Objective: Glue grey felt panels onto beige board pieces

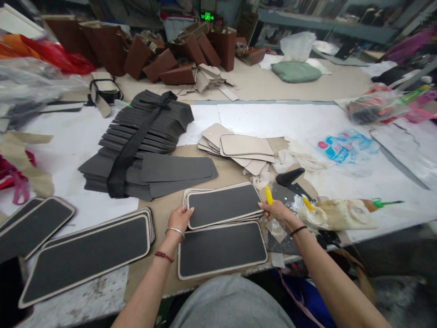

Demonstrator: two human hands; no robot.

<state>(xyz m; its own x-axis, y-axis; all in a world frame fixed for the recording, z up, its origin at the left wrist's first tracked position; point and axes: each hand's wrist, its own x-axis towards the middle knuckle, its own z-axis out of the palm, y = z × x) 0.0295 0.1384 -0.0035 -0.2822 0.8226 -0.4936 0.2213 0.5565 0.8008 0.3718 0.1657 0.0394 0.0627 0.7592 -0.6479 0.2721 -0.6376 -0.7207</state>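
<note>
A dark grey panel with a beige border (223, 205) lies on top of a small stack of similar panels in front of me. My left hand (180, 217) pinches its left edge, thumb on top. At its right edge, my right hand (274, 210) is closed on the corner, and a yellow stick-like tool (269, 196) sticks up from between its fingers; the tool's lower end is hidden. Just below, nearer to me, rests another bordered dark panel (223, 250). Behind the stack are beige panels (246, 146) with dark edges.
Grey strips bound with a black band (146, 123) stand at centre left. More bordered panels (92, 255) lie to my left. On the right are a black-handled tool (290, 176), a glue-smeared tub (312, 216) and a bottle with a green nozzle (377, 203). Brown boxes (184, 50) line the back.
</note>
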